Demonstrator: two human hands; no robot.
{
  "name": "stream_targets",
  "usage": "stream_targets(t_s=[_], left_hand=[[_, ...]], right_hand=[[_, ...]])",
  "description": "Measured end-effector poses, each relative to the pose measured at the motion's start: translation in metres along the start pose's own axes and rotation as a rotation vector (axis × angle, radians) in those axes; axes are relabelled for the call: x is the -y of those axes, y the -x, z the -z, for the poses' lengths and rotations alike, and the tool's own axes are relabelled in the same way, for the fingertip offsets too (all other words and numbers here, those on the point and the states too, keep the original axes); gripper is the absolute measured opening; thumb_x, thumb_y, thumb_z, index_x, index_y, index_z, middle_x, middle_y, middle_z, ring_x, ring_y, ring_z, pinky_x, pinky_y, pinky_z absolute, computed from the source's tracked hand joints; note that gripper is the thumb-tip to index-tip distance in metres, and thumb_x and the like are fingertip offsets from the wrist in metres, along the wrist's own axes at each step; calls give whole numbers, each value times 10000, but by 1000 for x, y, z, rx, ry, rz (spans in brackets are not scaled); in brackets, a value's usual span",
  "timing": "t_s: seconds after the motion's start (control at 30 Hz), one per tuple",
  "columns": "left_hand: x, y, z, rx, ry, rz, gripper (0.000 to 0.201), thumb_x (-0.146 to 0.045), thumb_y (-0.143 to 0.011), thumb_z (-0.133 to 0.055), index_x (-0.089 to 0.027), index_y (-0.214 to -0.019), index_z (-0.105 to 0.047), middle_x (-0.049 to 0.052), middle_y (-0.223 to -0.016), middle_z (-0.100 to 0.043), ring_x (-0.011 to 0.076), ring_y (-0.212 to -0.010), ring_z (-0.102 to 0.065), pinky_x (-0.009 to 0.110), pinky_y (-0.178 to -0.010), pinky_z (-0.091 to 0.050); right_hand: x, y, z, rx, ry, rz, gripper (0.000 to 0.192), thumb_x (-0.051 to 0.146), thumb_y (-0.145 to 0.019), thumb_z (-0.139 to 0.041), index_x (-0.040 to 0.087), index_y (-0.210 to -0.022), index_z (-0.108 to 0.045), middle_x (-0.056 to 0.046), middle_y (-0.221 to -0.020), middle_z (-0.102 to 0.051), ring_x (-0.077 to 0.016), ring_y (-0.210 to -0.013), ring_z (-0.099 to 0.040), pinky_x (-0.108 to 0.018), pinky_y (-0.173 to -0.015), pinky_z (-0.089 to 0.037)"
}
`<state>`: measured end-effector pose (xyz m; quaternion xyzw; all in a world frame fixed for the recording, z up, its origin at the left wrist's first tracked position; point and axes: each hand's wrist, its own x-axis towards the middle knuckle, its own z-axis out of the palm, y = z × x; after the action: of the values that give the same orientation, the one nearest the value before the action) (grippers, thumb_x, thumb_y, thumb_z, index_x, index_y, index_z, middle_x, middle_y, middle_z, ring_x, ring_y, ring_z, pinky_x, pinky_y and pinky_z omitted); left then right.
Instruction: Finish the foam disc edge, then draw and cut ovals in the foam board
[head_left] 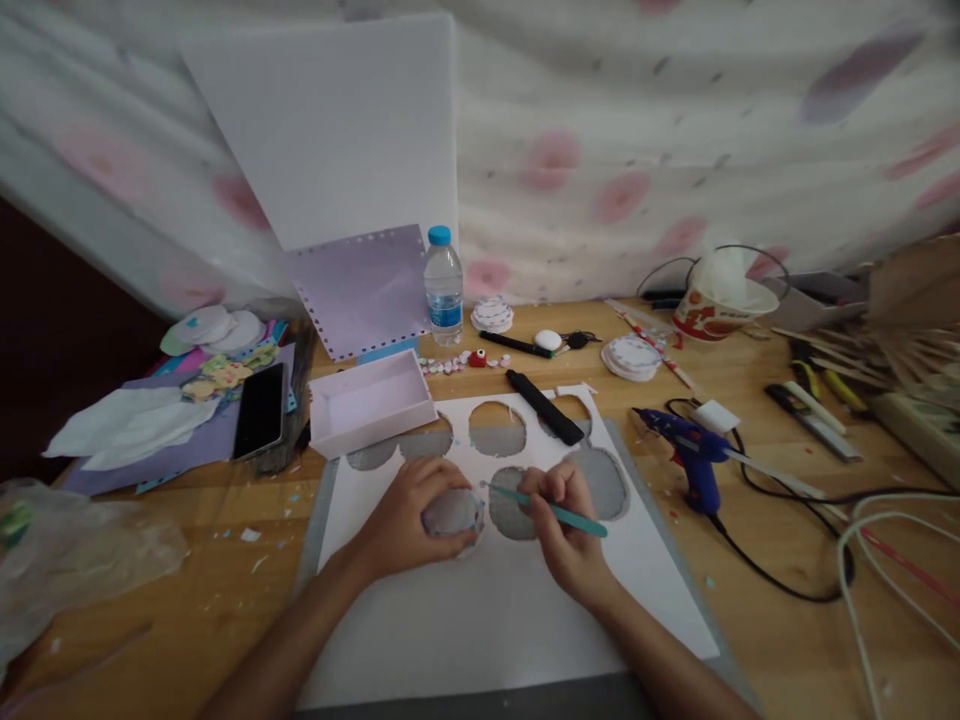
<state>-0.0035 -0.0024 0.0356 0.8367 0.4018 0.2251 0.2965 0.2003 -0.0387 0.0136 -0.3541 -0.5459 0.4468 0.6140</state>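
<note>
Teal craft knife (555, 508) in right hand (564, 530), tip pointing left, long axis sideways

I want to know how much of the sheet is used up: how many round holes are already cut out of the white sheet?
5: three in the back row, two in the front. Another may be hidden under the black tool.

The left hand (409, 510) presses a round template (452, 512) on the white sheet (480, 600); the right hand (562, 525) holds a teal pen (555, 508) at the template's right edge.
</note>
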Motion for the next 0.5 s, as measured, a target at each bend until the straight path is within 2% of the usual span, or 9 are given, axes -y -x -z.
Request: stream_targets(t_s=[0.13, 0.5], left_hand=[[15, 3, -12, -5, 95, -5, 367, -295, -706, -750, -225, -1038, -610, 67, -1072, -631, 252, -1033, -562, 381, -926, -410], [21, 3, -12, 3, 153, -32, 410, -375, -689, -775, -221, -1032, -611, 61, -1051, -658, 251, -1004, -572, 373, -916, -379]], right_hand=[[-5, 4, -4, 83, -24, -50, 206, 292, -976, -405, 265, -828, -264, 57, -686, -324, -125, -572, -323, -232, -508, -293], [-16, 9, -9, 158, -3, -113, 196, 277, -976, -396, 268, -832, -264, 55, -680, -298, -143, -591, -312, -254, -532, -300]])
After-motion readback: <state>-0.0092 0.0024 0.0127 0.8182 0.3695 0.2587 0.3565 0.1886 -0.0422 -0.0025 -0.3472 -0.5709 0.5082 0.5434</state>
